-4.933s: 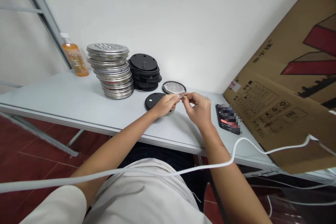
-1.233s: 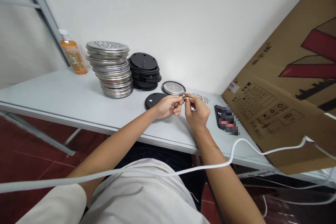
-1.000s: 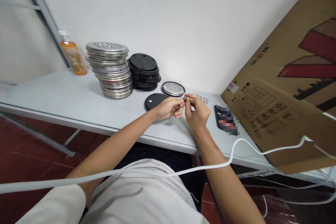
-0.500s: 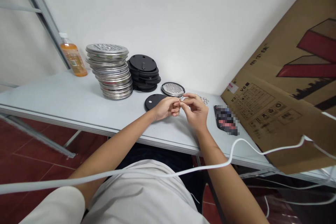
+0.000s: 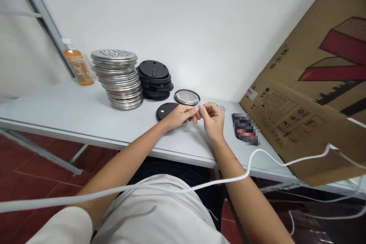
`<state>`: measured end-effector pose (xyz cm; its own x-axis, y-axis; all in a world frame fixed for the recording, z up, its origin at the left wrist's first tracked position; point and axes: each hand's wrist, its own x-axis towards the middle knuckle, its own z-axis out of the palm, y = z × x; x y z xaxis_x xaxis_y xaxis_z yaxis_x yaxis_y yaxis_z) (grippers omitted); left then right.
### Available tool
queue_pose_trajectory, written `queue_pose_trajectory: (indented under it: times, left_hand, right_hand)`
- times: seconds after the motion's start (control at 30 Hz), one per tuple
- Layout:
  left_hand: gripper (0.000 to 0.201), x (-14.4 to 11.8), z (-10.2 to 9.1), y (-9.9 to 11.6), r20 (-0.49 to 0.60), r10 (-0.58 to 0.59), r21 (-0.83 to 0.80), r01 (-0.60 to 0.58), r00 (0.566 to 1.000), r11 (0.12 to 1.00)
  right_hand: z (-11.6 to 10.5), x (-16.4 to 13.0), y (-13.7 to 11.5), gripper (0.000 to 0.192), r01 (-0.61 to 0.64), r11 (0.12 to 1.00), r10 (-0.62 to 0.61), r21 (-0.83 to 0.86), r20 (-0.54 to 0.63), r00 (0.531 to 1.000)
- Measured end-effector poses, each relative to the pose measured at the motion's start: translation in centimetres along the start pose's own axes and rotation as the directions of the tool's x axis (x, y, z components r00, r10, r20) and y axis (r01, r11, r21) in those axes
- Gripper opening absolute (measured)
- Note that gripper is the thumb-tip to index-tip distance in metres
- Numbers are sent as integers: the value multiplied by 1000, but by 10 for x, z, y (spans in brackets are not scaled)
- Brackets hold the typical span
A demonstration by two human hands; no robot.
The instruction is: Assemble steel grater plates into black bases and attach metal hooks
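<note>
1. Both hands meet just above the white table (image 5: 71, 110). The left hand (image 5: 177, 116) and the right hand (image 5: 211, 119) have their fingertips pinched together on a tiny metal part (image 5: 197, 108) held between them; it is too small to tell what it is.

2. That little part hangs in the air between the two thumbs, just in front of the single perforated metal disc (image 5: 187, 97) and just right of the single black disc (image 5: 166, 110), both lying flat on the table.

3. Judging by the layout, the work looks early: only one metal disc and one black disc have been drawn out beside the hands, and I see no finished pieces set apart.

4. Left to go, as it seems: the tall stack of metal discs (image 5: 117, 79) and the lower stack of black discs (image 5: 154, 79) stand untouched towards the wall, side by side.

5. A small heap of shiny bits (image 5: 217, 105) lies just beyond the right hand, so plenty of small parts remain.

6. Off to the sides: an orange bottle (image 5: 77, 67) at the far left, a phone (image 5: 244, 129) near the right hand, a cardboard box (image 5: 309, 95) leaning at the right, and a white cable (image 5: 171, 190) crossing in front of the person.
</note>
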<state>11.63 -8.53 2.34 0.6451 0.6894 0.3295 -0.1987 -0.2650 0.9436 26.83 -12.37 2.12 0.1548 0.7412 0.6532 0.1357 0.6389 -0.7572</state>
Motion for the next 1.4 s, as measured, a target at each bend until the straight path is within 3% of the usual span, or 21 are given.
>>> queue_pose_trajectory:
  times: [0.23, 0.37, 0.5, 0.6, 0.8, 1.1, 1.4]
  left_hand:
    - [48, 2, -2, -1, -37, 39, 24, -39, 999, 999]
    - [47, 2, -2, -1, -51, 64, 87, -59, 997, 994]
    - [46, 2, -1, -3, -86, 117, 113, -107, 989, 988]
    - [44, 2, 0, -4, -101, 143, 167, -124, 985, 978]
    - [33, -1, 4, -4, -96, 102, 164, -85, 990, 983]
    - [35, -3, 5, -11, -146, 46, 143, -25, 988, 989]
    - [35, -3, 5, -10, -147, 22, 136, -1, 989, 991]
  right_hand:
    - [0, -2, -1, 19, 99, 983, -97, -152, 27, 995]
    - [-3, -4, 3, 16, 286, 872, -276, -398, 84, 958]
    - [-4, -5, 3, 19, 388, 808, -354, -443, 162, 921]
    - [-3, -4, 3, 22, 395, 797, -346, -457, 189, 919]
    - [-4, -4, 8, 19, 401, 757, -395, -516, 127, 910]
    - [-4, -6, 11, 7, 370, 792, -392, -486, 59, 918]
    - [-5, -6, 9, 6, 433, 722, -451, -540, 107, 886]
